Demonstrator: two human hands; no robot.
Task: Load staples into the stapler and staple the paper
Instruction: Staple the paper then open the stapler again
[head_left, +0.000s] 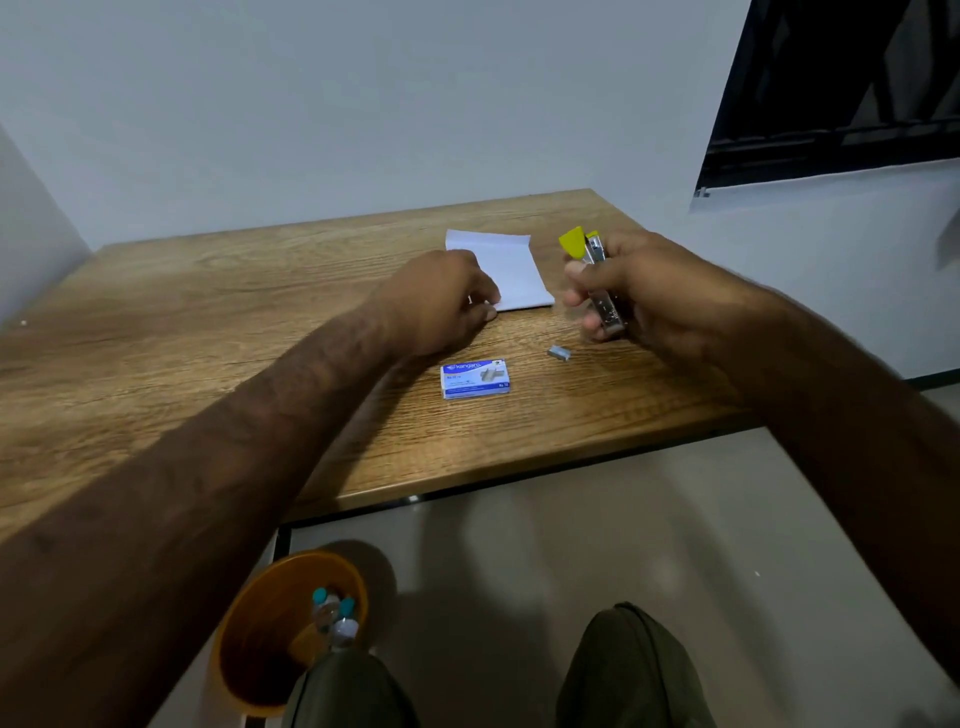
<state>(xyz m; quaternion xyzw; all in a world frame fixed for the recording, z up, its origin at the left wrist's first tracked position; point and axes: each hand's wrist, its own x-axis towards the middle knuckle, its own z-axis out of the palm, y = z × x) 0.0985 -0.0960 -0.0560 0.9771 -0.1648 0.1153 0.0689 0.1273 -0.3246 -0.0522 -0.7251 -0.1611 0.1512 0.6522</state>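
My right hand (641, 291) holds a small stapler (597, 280) above the wooden table (208, 322); its yellow top is swung up and its metal body points toward me. My left hand (441, 306) rests on the near left corner of a white folded paper (511, 270), fingers curled on its edge. A blue and white staple box (475, 379) lies shut on the table in front of both hands. A short grey strip of staples (559, 352) lies loose just below my right hand.
The table's front edge runs diagonally across the view. Below it on the floor stands an orange bin (270, 649) holding small bottles. My knees (623, 670) show at the bottom. A dark window (841, 88) is at the upper right.
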